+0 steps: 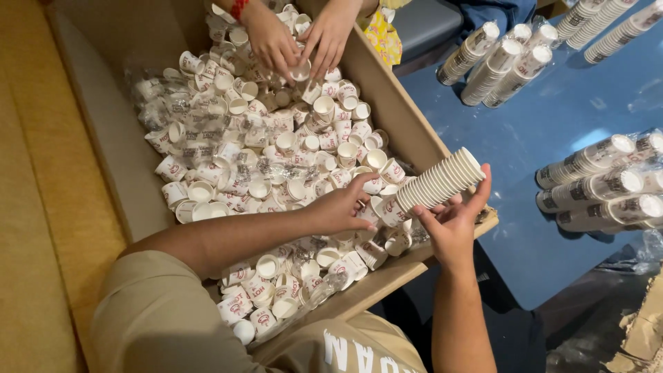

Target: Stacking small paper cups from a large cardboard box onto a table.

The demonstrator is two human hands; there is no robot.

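Hundreds of loose paper cups (276, 166) fill the cardboard box (103, 131), a nested stack of cups (440, 181) held over its near-right edge.

The right hand (452, 224) curls around the stack's lower end, gripping it; the left hand (343, 208) is closed on a single cup (391, 209) at the stack's base inside the box. The long tilted stack could buckle or slide apart if that grip slackens (another person's hands (300, 38) work at the box's far end, so a knock is possible too).
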